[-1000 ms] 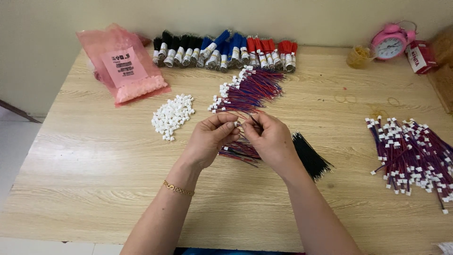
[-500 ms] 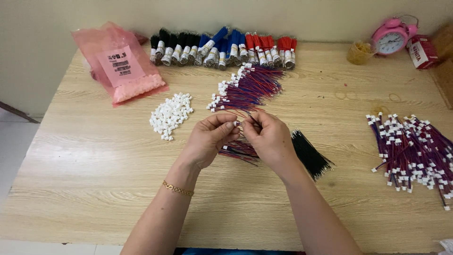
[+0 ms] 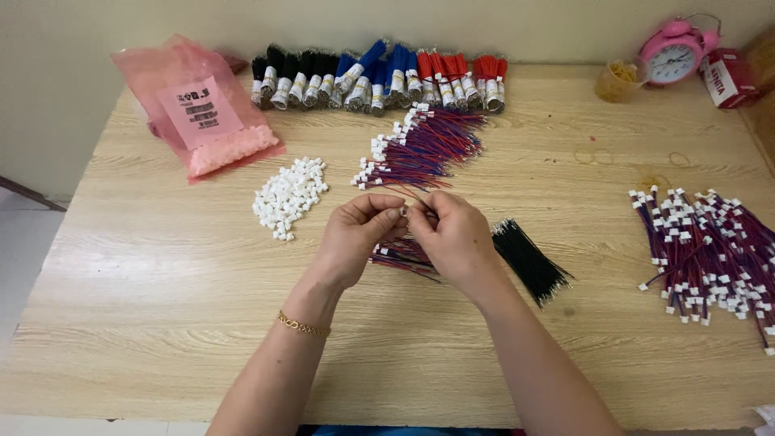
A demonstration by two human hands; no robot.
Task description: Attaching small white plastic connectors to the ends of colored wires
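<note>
A small white connector (image 3: 403,211) is pinched between the fingertips of the left hand (image 3: 355,234) and right hand (image 3: 454,236), above red-blue wires (image 3: 400,257) on the wooden surface (image 3: 161,282).

**Setting: small-scale wire-assembly workstation in a home-like room**

The work surface is a light wooden desk (image 3: 161,323) set against a plain wall. Stock is sorted by kind: banded bundles of black, blue and red wires (image 3: 379,79), a pile of small white connectors (image 3: 289,196), a pink bag of parts (image 3: 202,113) and finished leads (image 3: 710,250). A pink alarm clock (image 3: 676,55) suggests a domestic room rather than a factory floor.
</note>
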